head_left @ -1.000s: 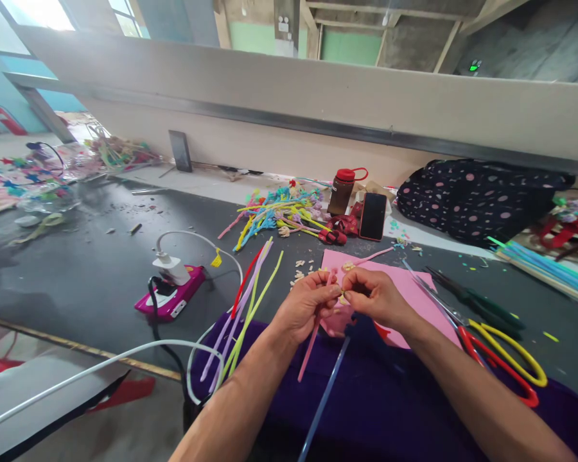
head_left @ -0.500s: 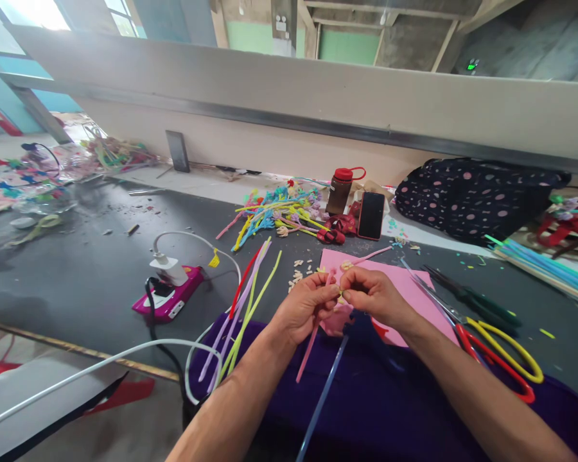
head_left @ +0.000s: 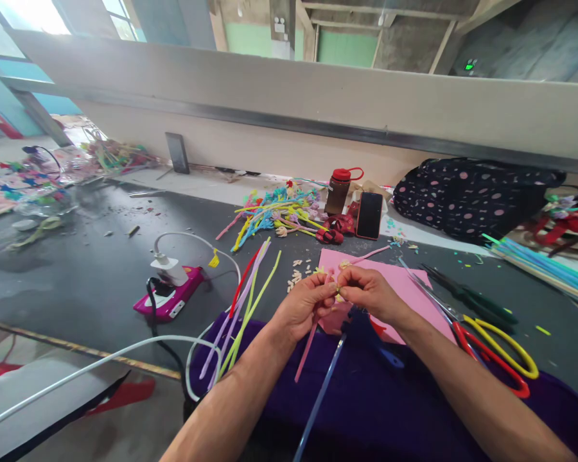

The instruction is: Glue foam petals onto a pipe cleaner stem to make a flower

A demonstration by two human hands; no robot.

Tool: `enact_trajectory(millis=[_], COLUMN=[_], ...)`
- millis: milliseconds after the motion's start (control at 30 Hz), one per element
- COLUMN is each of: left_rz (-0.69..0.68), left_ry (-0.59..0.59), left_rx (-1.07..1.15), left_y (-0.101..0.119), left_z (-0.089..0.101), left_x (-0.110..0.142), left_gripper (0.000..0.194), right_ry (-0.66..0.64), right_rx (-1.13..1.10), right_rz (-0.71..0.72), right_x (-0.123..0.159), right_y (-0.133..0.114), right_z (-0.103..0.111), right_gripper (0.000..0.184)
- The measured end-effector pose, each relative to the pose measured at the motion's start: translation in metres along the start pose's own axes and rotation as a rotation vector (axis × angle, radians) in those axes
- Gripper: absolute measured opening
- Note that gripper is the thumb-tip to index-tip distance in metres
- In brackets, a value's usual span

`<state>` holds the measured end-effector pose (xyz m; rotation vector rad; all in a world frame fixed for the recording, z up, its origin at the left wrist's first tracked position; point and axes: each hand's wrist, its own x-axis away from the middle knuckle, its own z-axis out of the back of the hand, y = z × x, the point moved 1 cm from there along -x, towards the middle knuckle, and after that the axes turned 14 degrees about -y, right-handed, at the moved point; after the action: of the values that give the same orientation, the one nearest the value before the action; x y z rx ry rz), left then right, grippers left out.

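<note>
In my left hand, closed, is a pink pipe cleaner whose lower end slants toward me; its top shows a small pink fluffy shape. My right hand pinches a small pale yellow piece against that top, the fingertips of both hands almost meeting. Under them lies a pink sheet, partly covered by my hands. A dark blue glue gun sits below my right hand, with a long translucent glue stick running from it toward me. Small cream pieces are scattered left of the sheet.
Scissors with red and yellow handles and dark green-handled pliers lie right. Loose pipe cleaners and a magenta power strip are left. Behind are a pile of coloured stems, a bottle and a phone.
My right hand has shifted slightly left, with its fingertips still at the pink pipe cleaner's top. More of the glue gun shows beneath it. My left hand has hardly moved.
</note>
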<state>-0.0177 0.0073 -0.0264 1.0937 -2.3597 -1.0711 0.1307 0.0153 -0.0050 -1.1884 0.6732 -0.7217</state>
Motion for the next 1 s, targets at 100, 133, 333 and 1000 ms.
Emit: enact_trajectory(millis=[100, 133, 333, 1000], left_rz=[0.011, 0.011, -0.005, 0.037], left_ry=[0.001, 0.009, 0.055, 0.049], left_rx=[-0.001, -0.001, -0.02, 0.024], left_y=[0.0033, 0.0044, 0.0077, 0.0071], left_z=[-0.0026, -0.0033, -0.0039, -0.0033], left_x=[0.0006, 0.0009, 0.0025, 0.0029], left_gripper=[0.021, 0.02, 0.019, 0.018], right_ry=[-0.001, -0.004, -0.001, 0.075], right_rx=[-0.045, -0.062, -0.146, -0.031], right_rz=[-0.009, -0.012, -0.047, -0.005], right_x=[-0.0018, -0.0024, -0.0031, 0.0024], right_y=[-0.0012, -0.0018, -0.0003, -0.0057], right_z=[0.001, 0.0011, 0.002, 0.0083], right_gripper=[0.002, 0.004, 0.008, 0.011])
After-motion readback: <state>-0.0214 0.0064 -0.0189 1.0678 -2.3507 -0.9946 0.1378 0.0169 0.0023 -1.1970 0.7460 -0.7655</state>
